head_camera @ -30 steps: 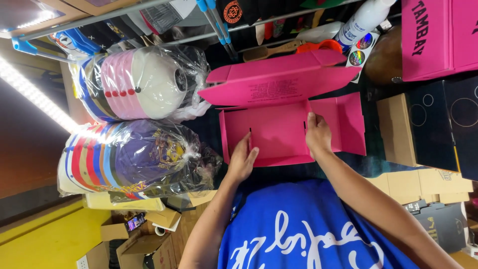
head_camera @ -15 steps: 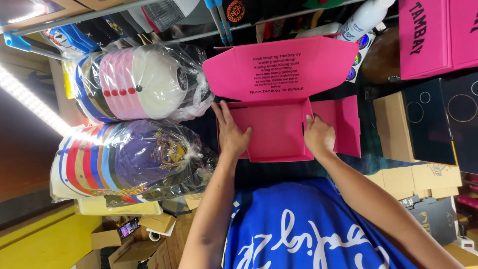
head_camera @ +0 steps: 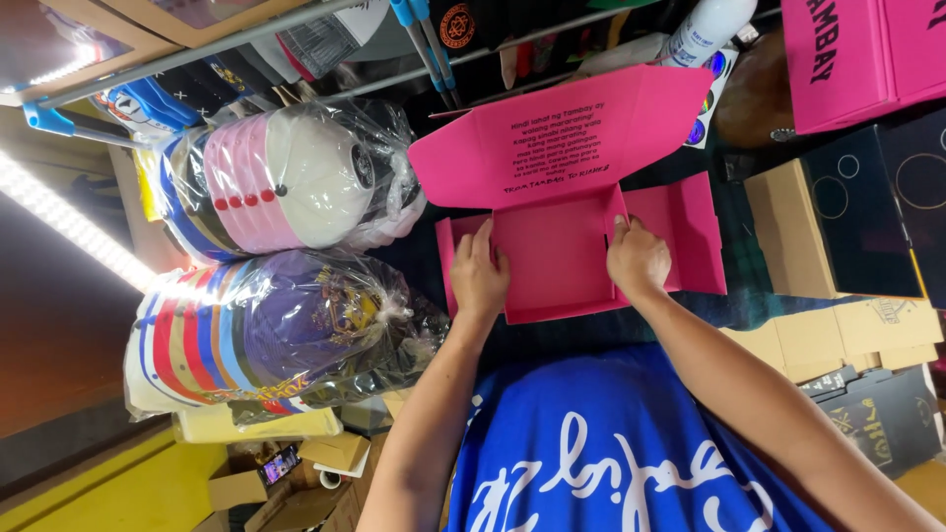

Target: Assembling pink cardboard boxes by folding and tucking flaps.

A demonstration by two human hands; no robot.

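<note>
While the lid stands raised, the left hand (head_camera: 480,279) and right hand (head_camera: 637,258) press flat, fingers spread, gripping nothing, on the pink box (head_camera: 557,261) beside bagged caps (head_camera: 286,177).

This looks like a small shop's back room where caps get packed. Two big clear plastic bags (head_camera: 286,177) are stuffed with stacks of caps (head_camera: 266,340) in many colours. More caps hang from a metal rack (head_camera: 296,30) above. Pink boxes (head_camera: 867,54) sit in one corner, and brown cardboard boxes (head_camera: 838,325) and black boxes (head_camera: 877,187) are piled close beside them. A flat pink box (head_camera: 562,197) lies open in the middle. More cardboard boxes (head_camera: 266,478) sit on the yellow floor (head_camera: 108,493). A long bright light (head_camera: 59,212) shines at one side.
</note>
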